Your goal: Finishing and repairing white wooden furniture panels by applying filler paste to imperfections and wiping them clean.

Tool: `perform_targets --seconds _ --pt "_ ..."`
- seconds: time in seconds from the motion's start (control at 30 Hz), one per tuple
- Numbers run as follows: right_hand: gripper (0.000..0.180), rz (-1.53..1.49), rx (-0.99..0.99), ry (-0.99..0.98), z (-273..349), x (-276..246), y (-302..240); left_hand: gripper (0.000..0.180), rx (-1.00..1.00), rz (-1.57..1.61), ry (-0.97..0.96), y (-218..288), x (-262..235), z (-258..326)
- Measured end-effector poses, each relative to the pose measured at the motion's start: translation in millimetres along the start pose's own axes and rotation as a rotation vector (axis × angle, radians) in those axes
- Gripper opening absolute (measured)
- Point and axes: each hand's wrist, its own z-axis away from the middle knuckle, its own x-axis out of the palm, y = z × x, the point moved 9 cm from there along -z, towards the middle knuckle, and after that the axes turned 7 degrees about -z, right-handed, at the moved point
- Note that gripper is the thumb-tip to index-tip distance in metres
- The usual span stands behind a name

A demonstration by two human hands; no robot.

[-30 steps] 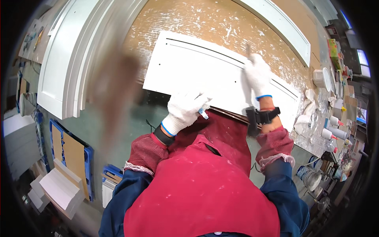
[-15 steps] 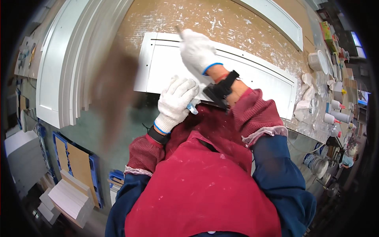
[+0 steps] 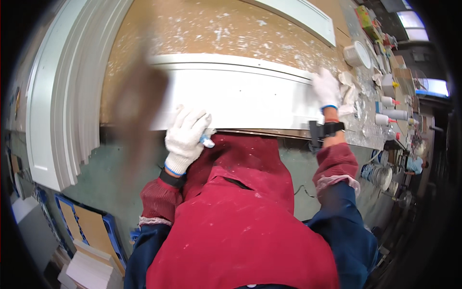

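A white framed panel (image 3: 236,98) with dark grooves along its edge and small dark dots lies on the worktable in front of me. My left hand (image 3: 185,137), in a white knit glove, rests at its near left edge with the fingers stretched out. Something pale blue (image 3: 207,141) shows at the thumb, either wrapped on it or lying under it. My right hand (image 3: 327,89), gloved too and smeared by motion, is over the panel's right end. It looks closed, but what is in it cannot be made out.
White panels (image 3: 53,111) stand stacked on edge at the left. Another framed panel (image 3: 303,17) lies at the far side. A white bucket (image 3: 357,54), crumpled paper (image 3: 347,91) and glue bottles (image 3: 385,119) are at the right. A blurred brown shape (image 3: 142,91) covers part of the left.
My right hand has swept rightward from the panel's left part to its right end. The thin dark tool seen in it earlier no longer shows. My left hand stays at the near edge.
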Motion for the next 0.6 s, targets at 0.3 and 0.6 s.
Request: perform_targets --seconds 0.3,0.6 --pt "0.025 -0.24 -0.148 -0.018 23.8 19.7 -20.5 0.037 -0.032 0.032 -0.085 0.7 10.5 -3.6" --pt "0.03 0.339 -0.198 0.534 14.3 -42.9 114.8 0.028 0.102 -0.062 -0.113 -7.4 -6.8 -16.2"
